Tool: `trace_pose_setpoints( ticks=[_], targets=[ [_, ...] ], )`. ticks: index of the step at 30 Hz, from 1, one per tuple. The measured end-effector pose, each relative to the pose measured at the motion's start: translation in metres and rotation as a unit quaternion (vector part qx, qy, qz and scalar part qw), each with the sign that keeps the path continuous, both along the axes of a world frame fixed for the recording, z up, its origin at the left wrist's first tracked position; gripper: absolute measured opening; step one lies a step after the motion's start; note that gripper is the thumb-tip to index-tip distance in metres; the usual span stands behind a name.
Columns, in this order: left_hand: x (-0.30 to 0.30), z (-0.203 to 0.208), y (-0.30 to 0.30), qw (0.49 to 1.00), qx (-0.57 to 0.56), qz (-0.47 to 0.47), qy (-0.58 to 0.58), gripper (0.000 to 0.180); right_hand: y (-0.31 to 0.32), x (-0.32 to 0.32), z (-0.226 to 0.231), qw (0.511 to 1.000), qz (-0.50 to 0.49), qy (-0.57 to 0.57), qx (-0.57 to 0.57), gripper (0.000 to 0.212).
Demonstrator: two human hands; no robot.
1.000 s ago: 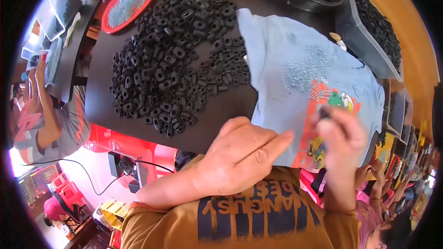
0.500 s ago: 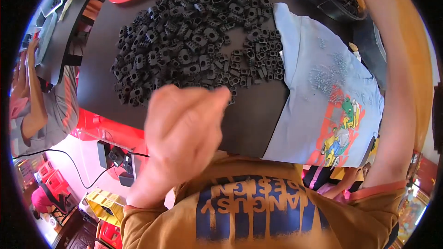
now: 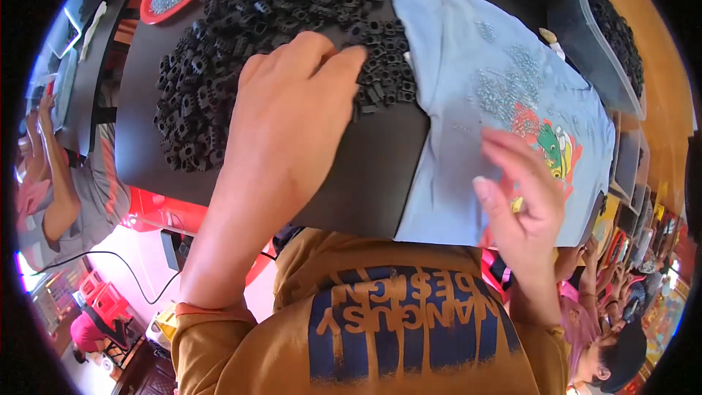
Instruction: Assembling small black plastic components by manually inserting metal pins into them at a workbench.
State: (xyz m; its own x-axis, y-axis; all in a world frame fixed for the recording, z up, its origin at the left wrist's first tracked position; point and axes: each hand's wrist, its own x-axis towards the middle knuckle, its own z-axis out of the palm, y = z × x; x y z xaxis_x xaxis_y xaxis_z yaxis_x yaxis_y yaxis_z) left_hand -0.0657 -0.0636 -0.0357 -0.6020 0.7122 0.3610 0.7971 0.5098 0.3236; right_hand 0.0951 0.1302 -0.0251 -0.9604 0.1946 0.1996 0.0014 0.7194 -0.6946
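My left hand (image 3: 292,113) is over the near right side of a heap of small black plastic parts (image 3: 197,80). Its fingers are curled and the thumb and forefinger are close together; whatever may be between them is hidden. A small dark piece shows just below the fingertips, and I cannot tell whether it is held. Above a light blue shirt with a cartoon print (image 3: 439,175), spread on the table, my right hand (image 3: 530,208) is slightly blurred, its fingers and thumb apart and nothing visible in them. Many small clear springs or coils (image 3: 508,84) lie on the cloth.
A red plate (image 3: 152,7) of similar clear pieces sits at the far left of the dark table (image 3: 365,183). Clear plastic bins (image 3: 585,36) with black parts stand at the far right. Other people sit on both sides; a black cable hangs at the left.
My left hand has moved farther over the black parts. My right hand has come back from the container at the far right to above the shirt. The view has shifted slightly.
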Motion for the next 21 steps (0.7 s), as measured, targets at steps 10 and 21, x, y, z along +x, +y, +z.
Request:
trace_pose_setpoints(
  ticks=[10,21],
  targets=[
    [0.038,0.022,0.016,0.961,0.125,-0.011,-0.248,0.012,-0.010,0.021,-0.019,0.977,0.029,0.079,-0.198,0.041],
    [0.076,0.026,0.036,0.962,0.086,-0.090,-0.244,0.013,-0.008,0.036,-0.031,0.955,0.024,0.072,-0.286,0.029]
  ],
)
